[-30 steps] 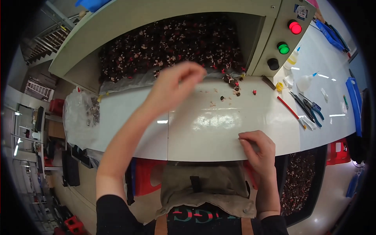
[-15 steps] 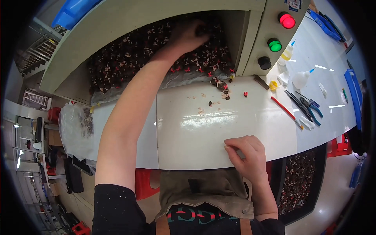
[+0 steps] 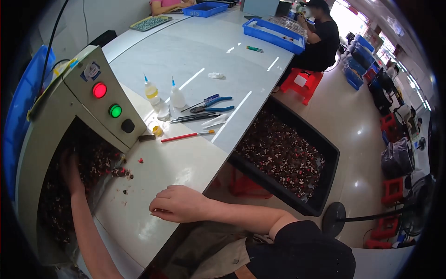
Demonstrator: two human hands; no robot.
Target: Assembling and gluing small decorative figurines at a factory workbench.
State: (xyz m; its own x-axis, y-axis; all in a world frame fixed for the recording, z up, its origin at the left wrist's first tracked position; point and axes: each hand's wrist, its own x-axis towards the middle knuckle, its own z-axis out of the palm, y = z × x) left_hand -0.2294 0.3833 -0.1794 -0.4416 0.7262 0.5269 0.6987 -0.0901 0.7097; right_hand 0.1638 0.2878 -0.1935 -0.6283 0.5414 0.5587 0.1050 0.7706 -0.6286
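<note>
My left hand (image 3: 71, 169) reaches into the dark opening of a beige machine (image 3: 53, 111), among a heap of small dark brown pieces (image 3: 100, 166) with pinkish-white and red bits. Shadow hides its fingers. My right hand (image 3: 179, 203) rests near the front edge of the white tabletop (image 3: 158, 183), fingers curled inward; whatever they may hold is hidden. A small cluster of dark pieces (image 3: 121, 172) and a red piece (image 3: 141, 160) lie on the table just outside the opening.
Beyond the machine's lit buttons lie a red brush (image 3: 186, 136), pliers (image 3: 211, 104), tweezers (image 3: 197, 117) and two squeeze bottles (image 3: 177, 96). A black tub (image 3: 320, 200) full of similar pieces stands right of the table. Another person (image 3: 323, 35) sits at the far right.
My view has swung to the right, bringing the far table, the tub and another person into sight. My left hand is still inside the opening; my right hand remains on the tabletop.
</note>
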